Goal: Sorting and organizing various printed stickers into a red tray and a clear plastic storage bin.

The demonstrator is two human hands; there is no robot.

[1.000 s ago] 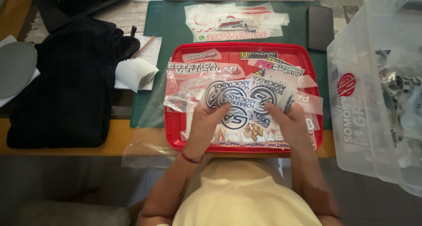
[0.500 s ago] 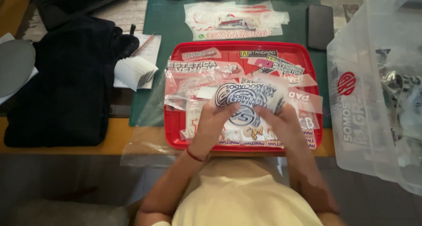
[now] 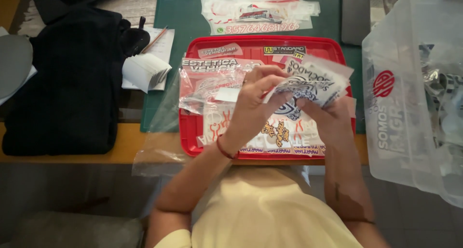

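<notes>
Both hands up over the red tray (image 3: 190,132), sharing a small stack of printed stickers (image 3: 313,86) — left hand (image 3: 253,101) pinching the stack's left edge, right hand (image 3: 328,115) gripping it from below. More stickers and clear sleeves (image 3: 207,86) lie in the tray. Best to fan by thumb, grip light — edges crease easily.

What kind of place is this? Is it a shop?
Probably a small sticker or print workshop: a red tray heaped with printed stickers, a green cutting mat, and a clear storage bin alongside.
</notes>
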